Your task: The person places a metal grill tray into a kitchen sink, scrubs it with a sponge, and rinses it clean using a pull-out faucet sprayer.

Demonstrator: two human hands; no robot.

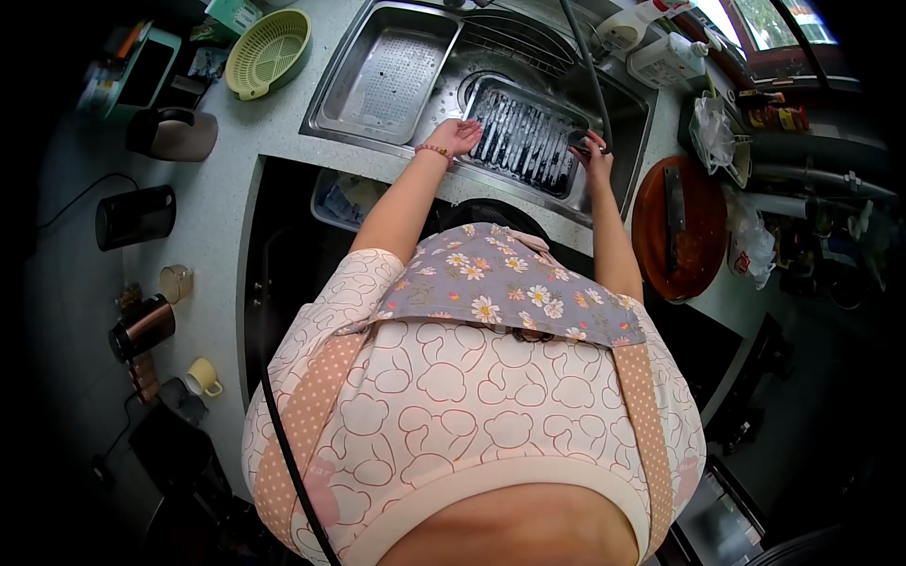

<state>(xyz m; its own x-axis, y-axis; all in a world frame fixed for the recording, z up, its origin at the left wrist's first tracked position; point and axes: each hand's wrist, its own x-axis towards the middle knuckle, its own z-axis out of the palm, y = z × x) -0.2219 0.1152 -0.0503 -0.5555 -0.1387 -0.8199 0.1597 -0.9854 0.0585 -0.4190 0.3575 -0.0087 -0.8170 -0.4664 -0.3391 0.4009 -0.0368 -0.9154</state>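
Note:
In the sink (642, 132) lies a ribbed rectangular metal tray (528, 132), wet and streaked with suds or water. My left hand (458, 137) is at its left edge, palm partly up and fingers stretched out, with nothing in it. At the tray's right side my right hand (595, 158) is closed, its fingers curled around something small and dark that I cannot make out. A dark hose (587, 66) comes down from above to this hand. To the left a perforated metal drain tray (382, 75) sits over the sink.
A round wooden chopping board (651, 226) bearing a cleaver (674, 212) lies right of the sink. Bottles (668, 61) stand behind it. On the left counter are a green colander (271, 52), a kettle (175, 134) and a yellow mug (203, 376). A plastic bin (342, 200) sits below the counter.

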